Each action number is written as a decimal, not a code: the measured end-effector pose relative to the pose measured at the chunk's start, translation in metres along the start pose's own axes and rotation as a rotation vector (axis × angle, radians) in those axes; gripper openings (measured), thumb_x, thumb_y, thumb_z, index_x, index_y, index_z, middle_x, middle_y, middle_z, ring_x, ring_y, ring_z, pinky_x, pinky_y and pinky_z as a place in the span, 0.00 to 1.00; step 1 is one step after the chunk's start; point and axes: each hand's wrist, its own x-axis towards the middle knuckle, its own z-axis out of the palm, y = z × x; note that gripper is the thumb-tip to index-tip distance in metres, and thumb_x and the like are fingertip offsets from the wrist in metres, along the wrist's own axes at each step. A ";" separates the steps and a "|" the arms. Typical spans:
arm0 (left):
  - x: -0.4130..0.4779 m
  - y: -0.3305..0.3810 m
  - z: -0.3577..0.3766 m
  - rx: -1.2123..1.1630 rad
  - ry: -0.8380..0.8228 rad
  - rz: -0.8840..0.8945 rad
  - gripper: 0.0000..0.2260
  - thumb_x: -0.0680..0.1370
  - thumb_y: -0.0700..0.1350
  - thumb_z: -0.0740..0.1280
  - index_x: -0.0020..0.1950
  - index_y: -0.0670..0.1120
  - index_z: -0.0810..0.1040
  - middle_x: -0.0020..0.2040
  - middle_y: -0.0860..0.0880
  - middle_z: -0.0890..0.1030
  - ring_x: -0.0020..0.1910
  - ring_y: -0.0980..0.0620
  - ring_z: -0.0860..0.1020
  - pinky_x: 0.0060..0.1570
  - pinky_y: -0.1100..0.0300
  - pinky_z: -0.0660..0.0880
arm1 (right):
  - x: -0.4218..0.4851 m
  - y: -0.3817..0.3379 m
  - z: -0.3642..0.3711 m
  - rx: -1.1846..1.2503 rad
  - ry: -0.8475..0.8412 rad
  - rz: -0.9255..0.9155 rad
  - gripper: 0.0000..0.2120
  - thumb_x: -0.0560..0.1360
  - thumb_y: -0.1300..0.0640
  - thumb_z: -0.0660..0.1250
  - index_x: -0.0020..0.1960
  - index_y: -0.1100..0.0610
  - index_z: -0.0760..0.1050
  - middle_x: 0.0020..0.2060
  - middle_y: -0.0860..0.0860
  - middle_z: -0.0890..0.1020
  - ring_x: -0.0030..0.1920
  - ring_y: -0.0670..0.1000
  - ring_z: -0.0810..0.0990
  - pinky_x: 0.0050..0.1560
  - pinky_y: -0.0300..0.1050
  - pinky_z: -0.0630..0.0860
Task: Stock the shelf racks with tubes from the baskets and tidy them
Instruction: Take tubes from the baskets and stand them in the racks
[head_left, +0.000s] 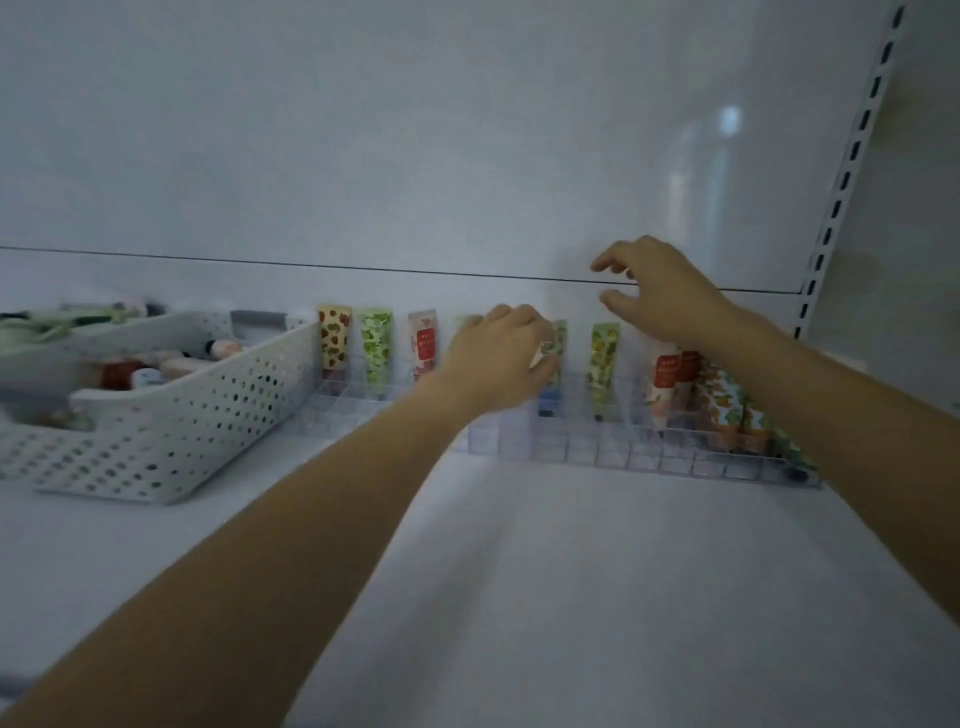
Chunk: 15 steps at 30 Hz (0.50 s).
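Note:
A clear gridded rack (597, 452) stands on the white shelf against the back wall. Several patterned tubes stand upright in it, among them a strawberry tube (334, 339), a green tube (375, 345) and a yellow-green tube (604, 364). My left hand (498, 358) is closed around a green patterned tube (557, 345) standing in the rack's middle. My right hand (654, 286) hovers above the rack's right half with fingers spread, holding nothing. A white perforated basket (171, 415) at the left holds several loose tubes.
A second basket (62, 322) sits behind the first at the far left. Orange-patterned tubes (727, 410) lean crowded at the rack's right end. A slotted shelf upright (841, 182) runs up the right side. Bare shelf surface (519, 597) lies in front.

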 end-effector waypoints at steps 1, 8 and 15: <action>-0.003 -0.018 -0.017 0.012 0.018 -0.022 0.17 0.80 0.51 0.57 0.66 0.46 0.71 0.66 0.48 0.71 0.64 0.48 0.68 0.60 0.52 0.66 | 0.004 -0.014 0.004 0.036 0.005 -0.038 0.16 0.76 0.57 0.63 0.63 0.57 0.71 0.57 0.59 0.73 0.57 0.55 0.72 0.54 0.43 0.67; -0.056 -0.167 -0.123 0.131 -0.025 -0.257 0.12 0.79 0.47 0.60 0.60 0.47 0.75 0.60 0.46 0.74 0.49 0.50 0.73 0.51 0.57 0.67 | 0.037 -0.140 0.045 0.216 -0.131 -0.300 0.14 0.78 0.54 0.61 0.63 0.54 0.71 0.58 0.54 0.74 0.54 0.50 0.72 0.52 0.39 0.65; -0.110 -0.268 -0.156 0.130 -0.221 -0.284 0.09 0.77 0.43 0.63 0.57 0.47 0.77 0.56 0.50 0.79 0.36 0.67 0.69 0.37 0.73 0.62 | 0.070 -0.256 0.090 0.316 -0.347 -0.358 0.11 0.77 0.51 0.62 0.58 0.52 0.74 0.54 0.48 0.77 0.50 0.45 0.74 0.49 0.37 0.68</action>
